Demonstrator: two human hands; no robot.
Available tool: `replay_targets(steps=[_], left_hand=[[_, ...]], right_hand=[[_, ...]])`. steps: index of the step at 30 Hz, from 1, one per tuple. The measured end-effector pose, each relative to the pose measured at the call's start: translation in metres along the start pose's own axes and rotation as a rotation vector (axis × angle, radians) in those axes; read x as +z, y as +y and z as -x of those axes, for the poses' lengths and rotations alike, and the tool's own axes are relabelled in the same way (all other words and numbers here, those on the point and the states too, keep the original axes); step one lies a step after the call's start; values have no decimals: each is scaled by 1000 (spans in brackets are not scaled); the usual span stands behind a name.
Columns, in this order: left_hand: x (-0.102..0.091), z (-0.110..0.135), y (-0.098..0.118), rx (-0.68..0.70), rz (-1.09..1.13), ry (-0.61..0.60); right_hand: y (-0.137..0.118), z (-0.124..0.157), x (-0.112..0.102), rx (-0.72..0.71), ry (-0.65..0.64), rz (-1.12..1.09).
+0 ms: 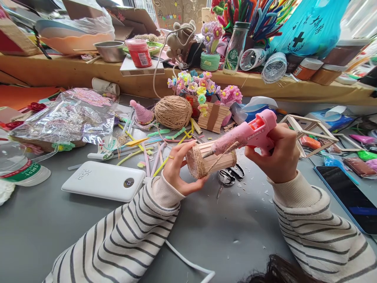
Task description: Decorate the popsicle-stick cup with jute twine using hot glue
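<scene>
My left hand [178, 169] grips a small cylinder faced with wooden sticks [219, 157] by its left end, holding it on its side above the table. Jute twine [198, 161] is wound round that end, and a loose strand slants across the sticks toward the right. In my right hand [275, 153] is a pink hot glue gun [247, 133], its nozzle pointing down-left at the sticks beside the wound twine. Whether the tip touches them I cannot tell. Behind the cylinder lie black-handled scissors [231, 175]. A ball of jute twine [173, 112] sits farther back.
A white power bank [103, 181] lies left of my left hand, with a white cable [191, 259] in front. At the right is a phone [350, 196]. Pipe-cleaner pieces [145, 157], a stack of wooden sticks [210, 118] and a wooden frame [312, 133] lie farther back. A plastic bottle [22, 165] stands left.
</scene>
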State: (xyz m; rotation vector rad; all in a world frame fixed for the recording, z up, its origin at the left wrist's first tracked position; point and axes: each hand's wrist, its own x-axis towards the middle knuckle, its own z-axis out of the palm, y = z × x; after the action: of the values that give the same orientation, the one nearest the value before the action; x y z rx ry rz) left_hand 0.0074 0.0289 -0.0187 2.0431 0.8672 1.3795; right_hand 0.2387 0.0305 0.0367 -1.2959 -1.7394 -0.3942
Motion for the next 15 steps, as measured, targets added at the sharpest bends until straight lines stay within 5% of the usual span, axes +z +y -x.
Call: replay_targets(steps=[15], left_hand=[[-1, 0, 1, 3, -24, -6]], right_hand=[[0, -1, 2, -19, 25, -37]])
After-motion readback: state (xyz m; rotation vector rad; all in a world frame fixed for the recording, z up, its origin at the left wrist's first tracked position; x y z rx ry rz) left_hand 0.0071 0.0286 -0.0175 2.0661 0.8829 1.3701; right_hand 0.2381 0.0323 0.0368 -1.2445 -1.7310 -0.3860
